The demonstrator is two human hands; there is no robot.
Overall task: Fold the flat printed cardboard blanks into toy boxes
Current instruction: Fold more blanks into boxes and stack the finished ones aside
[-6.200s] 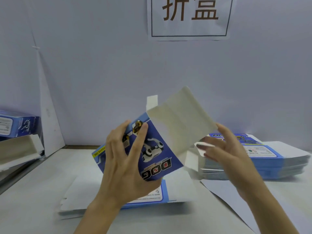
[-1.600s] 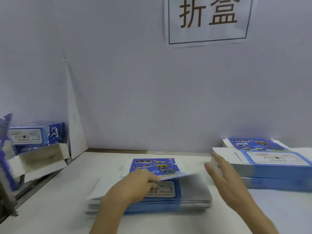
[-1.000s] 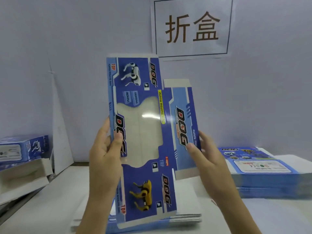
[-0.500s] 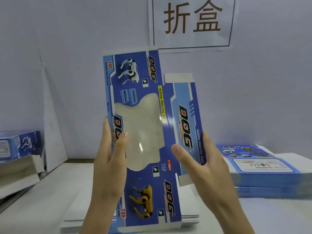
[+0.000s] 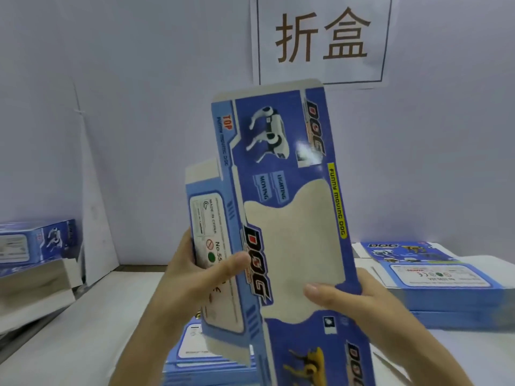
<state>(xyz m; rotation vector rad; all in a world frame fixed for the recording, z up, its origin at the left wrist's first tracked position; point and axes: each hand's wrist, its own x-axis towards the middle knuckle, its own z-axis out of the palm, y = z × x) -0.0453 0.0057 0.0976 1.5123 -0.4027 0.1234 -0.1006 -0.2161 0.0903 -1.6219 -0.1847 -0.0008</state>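
Step in hand: squaring up one blank [image 5: 281, 218], by my read. It's held upright in mid-air over the table [image 5: 83, 330], centre of view, above the near stack of flat blanks [image 5: 195, 366].

- Left hand [image 5: 192, 277] grips the label side panel [image 5: 211, 260]: thumb across the front near the crease, fingers behind.
- Right hand [image 5: 359, 296] grips the right edge of the window panel [image 5: 295, 246]: thumb on the front, fingers hidden behind.
- The side panel sits at an angle to the window panel, so the sleeve looks partly opened — not yet a square tube. End flaps are unfolded top and bottom.

Next move probably needs the two hands to push toward each other along opposite creases until the tube pops rectangular, then dust flaps in and the end flap tucked at one end. Keep thumbs off the clear window film — it looks likely to dent.

Elsewhere: a second stack of blanks [image 5: 434, 277] far right, finished boxes [image 5: 36, 240] far left, a sign [image 5: 320, 37] on the wall.
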